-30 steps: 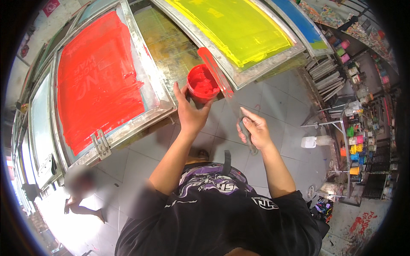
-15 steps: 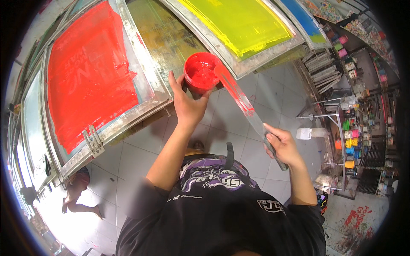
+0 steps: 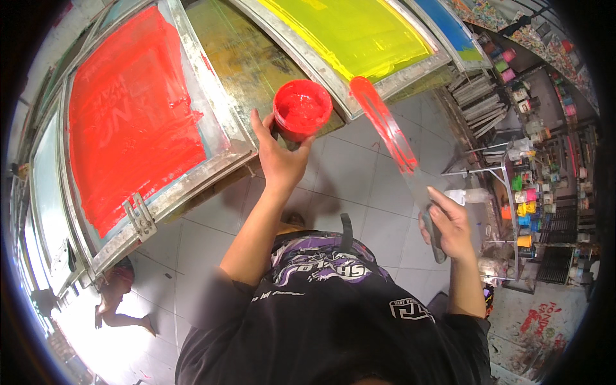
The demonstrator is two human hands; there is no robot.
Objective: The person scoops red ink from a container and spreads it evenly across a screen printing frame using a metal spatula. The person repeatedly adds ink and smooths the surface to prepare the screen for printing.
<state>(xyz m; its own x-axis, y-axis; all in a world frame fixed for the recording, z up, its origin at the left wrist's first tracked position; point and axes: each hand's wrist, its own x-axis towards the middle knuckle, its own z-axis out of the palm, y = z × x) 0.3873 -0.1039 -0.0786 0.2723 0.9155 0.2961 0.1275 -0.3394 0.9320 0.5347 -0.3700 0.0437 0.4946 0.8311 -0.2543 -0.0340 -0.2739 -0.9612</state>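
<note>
My left hand (image 3: 281,154) is closed round the near side of a tub of red ink (image 3: 301,109), its mouth tipped up towards me. In my right hand (image 3: 449,226) is the dark handle of a long flat ink spatula (image 3: 387,128). Red ink coats the spatula's far half, and its tip is apart from the tub, off to the right. Left of the tub lies a framed printing screen (image 3: 131,115) spread with red ink, with a metal hinge clamp (image 3: 140,217) on its near edge.
Another framed screen with yellow ink (image 3: 359,38) and one with blue ink (image 3: 446,25) stand beyond. A shelf rack with coloured containers (image 3: 527,208) runs along the right. At lower left, a person's leg (image 3: 122,298) shows on the tiled floor (image 3: 212,240).
My right hand has drawn the spatula to the right, so its tip has left the tub's rim. The tub in my left hand has hardly moved.
</note>
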